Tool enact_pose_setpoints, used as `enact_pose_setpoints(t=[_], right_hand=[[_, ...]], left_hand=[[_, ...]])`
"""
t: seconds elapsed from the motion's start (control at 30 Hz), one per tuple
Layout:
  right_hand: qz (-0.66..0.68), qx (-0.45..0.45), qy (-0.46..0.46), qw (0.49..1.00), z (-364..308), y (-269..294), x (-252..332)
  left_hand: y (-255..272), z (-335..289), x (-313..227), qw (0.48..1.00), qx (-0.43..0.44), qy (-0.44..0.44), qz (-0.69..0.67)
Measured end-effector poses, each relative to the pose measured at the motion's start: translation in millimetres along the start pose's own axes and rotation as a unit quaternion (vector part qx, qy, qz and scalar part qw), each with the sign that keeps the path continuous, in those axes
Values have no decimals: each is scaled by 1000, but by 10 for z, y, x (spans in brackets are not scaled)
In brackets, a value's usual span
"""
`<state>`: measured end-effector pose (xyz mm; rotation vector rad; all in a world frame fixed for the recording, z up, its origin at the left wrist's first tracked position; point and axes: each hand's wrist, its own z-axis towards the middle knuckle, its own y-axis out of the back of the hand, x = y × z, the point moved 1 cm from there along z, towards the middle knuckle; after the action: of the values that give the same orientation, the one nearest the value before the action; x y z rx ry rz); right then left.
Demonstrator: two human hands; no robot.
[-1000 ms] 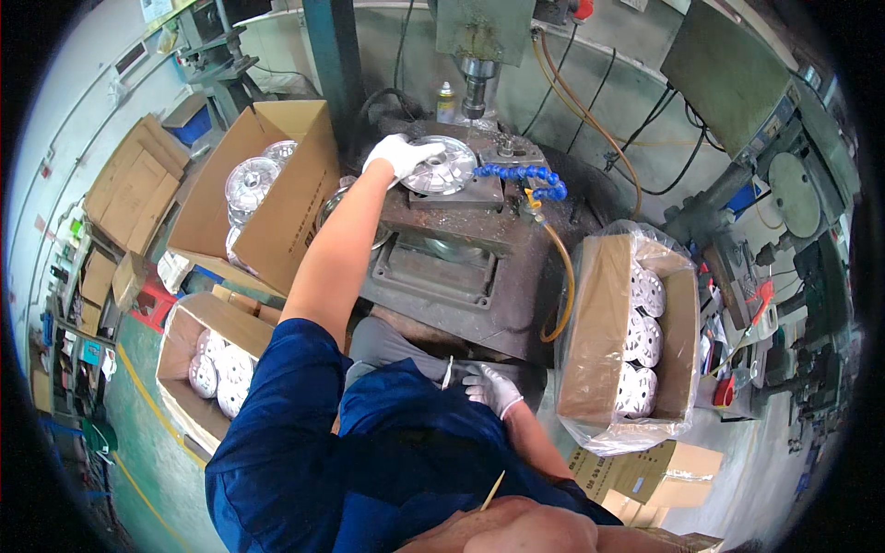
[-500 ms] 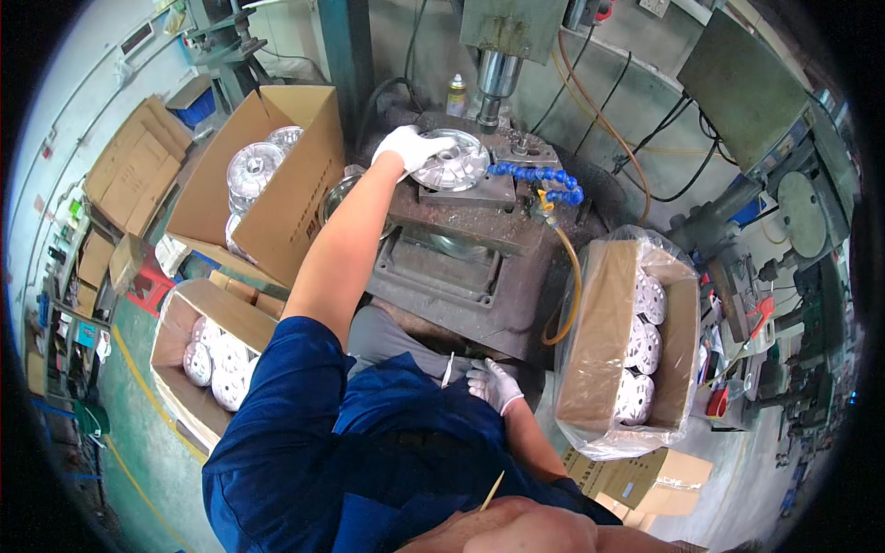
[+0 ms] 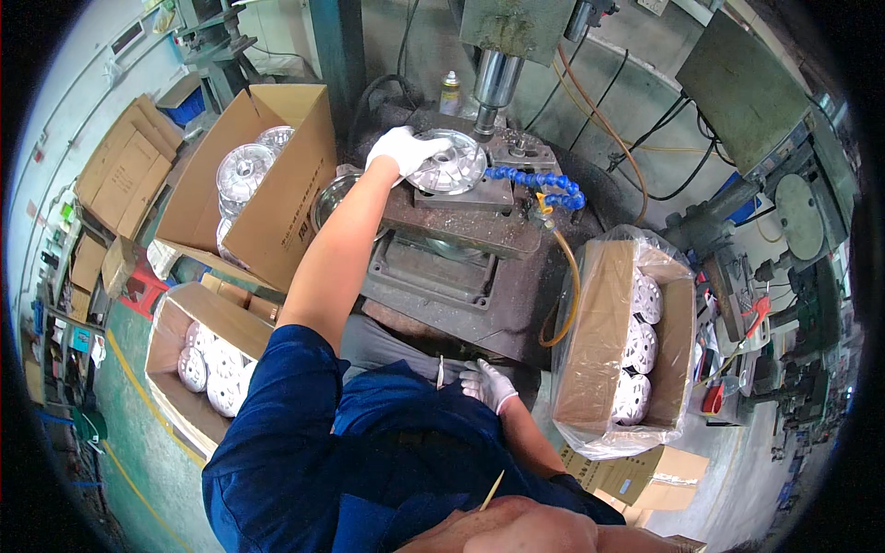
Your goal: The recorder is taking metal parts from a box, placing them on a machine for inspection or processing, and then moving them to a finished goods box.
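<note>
My left hand (image 3: pixel 403 150), in a white glove, reaches forward and grips the left edge of a round, slotted metal casting (image 3: pixel 449 166), thumb over its top. This casting sits on a steel block (image 3: pixel 479 197) on the machine's table, beside the tool (image 3: pixel 484 122) under the chrome spindle (image 3: pixel 499 78). A blue jointed hose (image 3: pixel 530 175) reaches its right edge. Low at my lap, my right hand (image 3: pixel 489 384), also white-gloved, lies with its fingers stretched out and holds nothing visible. Left of the table, a shiny metal bowl-like part (image 3: pixel 334 201) is partly hidden by my left forearm.
A tall cardboard box (image 3: pixel 290 198) with stacked castings stands at left, and a lower box (image 3: pixel 166 355) with more is nearer me. Another plastic-lined box (image 3: pixel 590 350) of castings stands at right. A spray can (image 3: pixel 450 95) is behind the machine table (image 3: pixel 525 309). Metal chips litter the table.
</note>
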<state>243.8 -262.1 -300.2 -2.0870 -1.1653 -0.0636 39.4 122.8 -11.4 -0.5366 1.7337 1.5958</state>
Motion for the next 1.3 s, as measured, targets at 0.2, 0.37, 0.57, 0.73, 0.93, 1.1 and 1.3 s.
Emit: enact_pose_setpoints(t=[0.2, 0.37, 0.57, 0.73, 0.93, 1.1, 1.3], right_hand=[[-12, -8, -8, 1000, -4, 46, -17], [-7, -9, -11, 1000, -12, 24, -15], [-4, -10, -7, 1000, -1, 40, -27], [-4, -9, -2, 1000, -18, 41, -24], [-11, -13, 0, 1000, -47, 4, -9], [-14, -6, 11, 1000, -47, 3, -1], [-13, -2, 20, 1000, 25, 108, -42]], left_hand=[[34, -33, -43, 1000, 3, 7, 29], [5, 2, -3, 1000, 0, 8, 24], [7, -16, -25, 1000, 2, -1, 22], [55, -98, -122, 1000, -8, 27, 6], [16, -40, -36, 1000, -20, 5, 21], [58, -79, -121, 1000, 4, 10, 12], [144, -297, -345, 999, -38, 1, 26]])
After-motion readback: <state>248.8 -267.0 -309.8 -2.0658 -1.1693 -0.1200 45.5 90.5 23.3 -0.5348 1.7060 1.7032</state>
